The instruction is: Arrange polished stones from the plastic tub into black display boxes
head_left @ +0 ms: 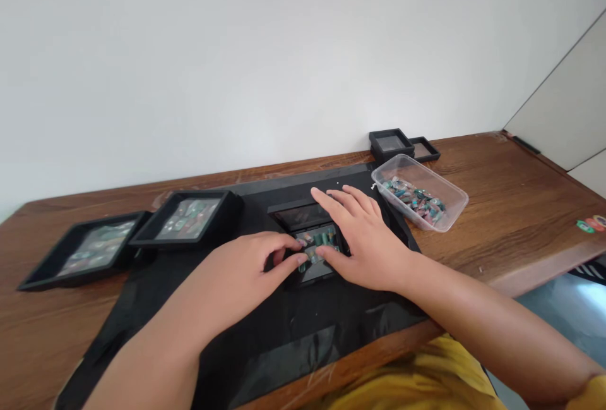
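Note:
In the middle of the black mat, a black display frame [312,278] lies with its lid raised at the back. Small polished stones [324,237], green, pinkish and clear, rest in rows on its transparent film. My left hand [258,265] is at the frame's left side, thumb and forefinger curled close together among the stones; what lies between the tips is too small to make out. Over the right side, my right hand [367,242] is open with fingers spread, its thumb tip touching the stones. It hides part of the frame.
Two black frames filled with stones, one nearer [76,276] and one farther [182,242], stand at the left. A clear plastic tub [449,198] of loose stones is at the right. Behind it are stacked small black frames [391,139]. Coloured rings [586,226] lie near the table's right edge.

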{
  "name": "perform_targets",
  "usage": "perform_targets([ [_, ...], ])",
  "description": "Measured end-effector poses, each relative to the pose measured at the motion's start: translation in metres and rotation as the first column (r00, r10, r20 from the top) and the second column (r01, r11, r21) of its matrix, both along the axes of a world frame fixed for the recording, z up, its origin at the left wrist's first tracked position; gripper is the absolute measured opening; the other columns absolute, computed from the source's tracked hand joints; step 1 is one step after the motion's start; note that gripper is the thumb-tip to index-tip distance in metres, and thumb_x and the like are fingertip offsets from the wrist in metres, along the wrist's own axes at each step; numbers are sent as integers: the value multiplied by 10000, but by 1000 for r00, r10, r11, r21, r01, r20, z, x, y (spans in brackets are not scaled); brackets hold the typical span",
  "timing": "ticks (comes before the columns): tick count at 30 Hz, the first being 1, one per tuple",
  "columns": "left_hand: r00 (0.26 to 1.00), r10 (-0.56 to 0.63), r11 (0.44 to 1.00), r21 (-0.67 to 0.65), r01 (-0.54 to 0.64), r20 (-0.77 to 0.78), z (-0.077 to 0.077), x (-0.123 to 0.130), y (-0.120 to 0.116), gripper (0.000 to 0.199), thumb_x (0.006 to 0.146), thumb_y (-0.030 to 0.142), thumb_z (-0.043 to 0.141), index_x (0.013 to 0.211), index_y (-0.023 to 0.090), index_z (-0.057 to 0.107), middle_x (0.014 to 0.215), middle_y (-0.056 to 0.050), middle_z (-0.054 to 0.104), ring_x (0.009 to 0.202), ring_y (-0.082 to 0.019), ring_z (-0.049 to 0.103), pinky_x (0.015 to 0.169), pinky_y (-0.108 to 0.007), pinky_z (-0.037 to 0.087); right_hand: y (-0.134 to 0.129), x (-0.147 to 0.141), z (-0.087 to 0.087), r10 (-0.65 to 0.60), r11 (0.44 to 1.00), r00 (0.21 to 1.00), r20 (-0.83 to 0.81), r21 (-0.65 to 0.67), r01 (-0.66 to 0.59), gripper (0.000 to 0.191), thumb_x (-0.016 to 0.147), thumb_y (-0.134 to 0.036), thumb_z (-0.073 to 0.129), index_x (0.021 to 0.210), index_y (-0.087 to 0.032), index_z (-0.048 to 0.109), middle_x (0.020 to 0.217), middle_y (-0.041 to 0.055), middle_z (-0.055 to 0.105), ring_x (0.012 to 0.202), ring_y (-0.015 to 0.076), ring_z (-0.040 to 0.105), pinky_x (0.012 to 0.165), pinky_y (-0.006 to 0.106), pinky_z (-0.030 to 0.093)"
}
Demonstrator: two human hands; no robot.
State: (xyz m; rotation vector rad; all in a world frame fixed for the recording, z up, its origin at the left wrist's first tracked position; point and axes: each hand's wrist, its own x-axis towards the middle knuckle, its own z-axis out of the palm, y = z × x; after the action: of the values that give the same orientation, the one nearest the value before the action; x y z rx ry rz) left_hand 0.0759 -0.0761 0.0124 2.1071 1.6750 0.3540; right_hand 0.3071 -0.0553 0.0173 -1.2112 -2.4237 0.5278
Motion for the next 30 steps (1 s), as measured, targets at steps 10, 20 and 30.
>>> perform_targets([
  [10, 1000, 26, 999, 22, -26, 11, -1, 3, -2, 393, 893, 645, 584, 952, 294, 751, 904, -53, 763, 797, -270, 709, 675, -377, 526, 0, 0, -1, 4, 1000, 1000, -8, 0, -4, 789, 977, -316, 607, 1690, -216, 285, 1660, 149, 434, 1589, 372, 260, 1265, 628, 263],
  [20, 997, 79, 996, -29, -79, 9, -7, -2, 0, 521, 886, 727, 561, 1080, 291, 770, 1046, -78, 791, 916, -315, 737, 755, -418, 554, -2, 0, 1, 14, 1000, 1000, 14, -8, -14, 792, 985, -327, 608, 1692, -185, 281, 1671, 160, 420, 1584, 372, 264, 1271, 608, 260],
  [30, 996, 90, 996, 18, -90, 19, -2, 3, -1, 505, 891, 677, 562, 1142, 286, 762, 998, -70, 774, 847, -282, 713, 728, -386, 539, -1, 0, 1, 15, 1000, 1000, 14, -10, -15, 796, 986, -322, 619, 1693, -186, 282, 1673, 155, 422, 1588, 374, 255, 1277, 599, 255],
])
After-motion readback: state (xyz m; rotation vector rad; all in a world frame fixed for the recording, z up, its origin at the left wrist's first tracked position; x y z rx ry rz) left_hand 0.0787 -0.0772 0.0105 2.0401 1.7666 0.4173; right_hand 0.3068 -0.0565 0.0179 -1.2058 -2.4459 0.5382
